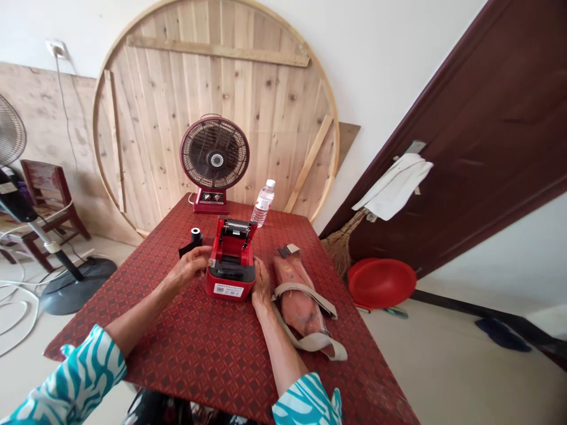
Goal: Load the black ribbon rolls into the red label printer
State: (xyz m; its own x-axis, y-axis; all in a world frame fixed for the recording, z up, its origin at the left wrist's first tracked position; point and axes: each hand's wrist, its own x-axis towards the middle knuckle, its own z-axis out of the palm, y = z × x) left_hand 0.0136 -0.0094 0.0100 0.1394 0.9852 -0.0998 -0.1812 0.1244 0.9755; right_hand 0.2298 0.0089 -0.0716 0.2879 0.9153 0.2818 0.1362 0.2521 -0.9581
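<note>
A small red receipt printer [231,289] stands on the table, its lid [234,233] raised and tilted back. The black inner bay shows, and a white label is stuck on the near face. My left hand [192,264] grips the printer's left side, with a small pale patch by the fingertips that I cannot make out. Along the right side lies my right hand [262,283], fingers curled against the casing and partly hidden by it. Just behind my left hand stands a black roll with a white core [196,235], a loose dark strip beside it.
A patterned red table [186,348] carries a red fan [215,156], a water bottle [264,203] and a reddish pouch with a pale strap [300,289]. Behind leans a round wooden panel [266,88]. A red basin [381,283] rests on the floor at right.
</note>
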